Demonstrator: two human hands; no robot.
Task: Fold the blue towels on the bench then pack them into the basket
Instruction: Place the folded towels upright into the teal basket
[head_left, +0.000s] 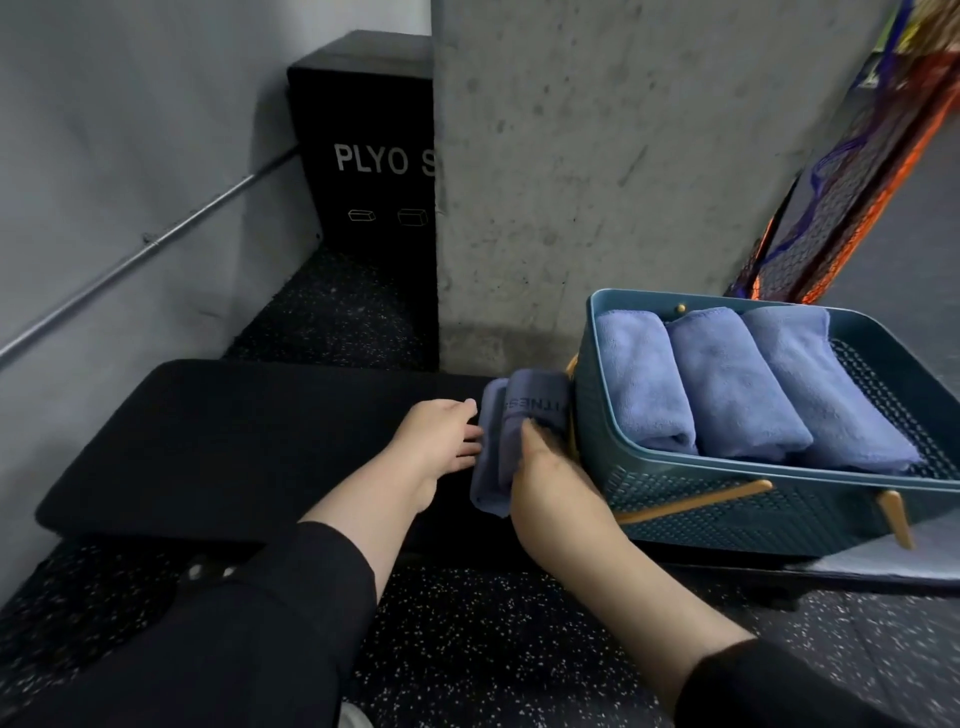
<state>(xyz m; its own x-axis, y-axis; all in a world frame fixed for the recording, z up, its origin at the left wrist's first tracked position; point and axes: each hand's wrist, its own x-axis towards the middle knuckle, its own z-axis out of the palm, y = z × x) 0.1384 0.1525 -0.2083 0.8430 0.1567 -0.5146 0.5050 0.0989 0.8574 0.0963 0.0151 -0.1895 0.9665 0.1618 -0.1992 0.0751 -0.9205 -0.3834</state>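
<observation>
Head view: your hands work at 6 o'clock.
Left hand (441, 434): straight fingers touch the folded blue microfibre towel (511, 441).
Right hand (550, 467): fingers curl around it on the black padded bench (234, 441).
Teal perforated plastic basket (727, 509): at 3 o'clock, three towels packed.
Next: probably lift this one into the free slot.

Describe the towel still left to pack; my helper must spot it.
On the black bench, just left of the teal basket, lies a folded blue towel held by the right hand. Unlike the three inside, it shows printed lettering.
</observation>
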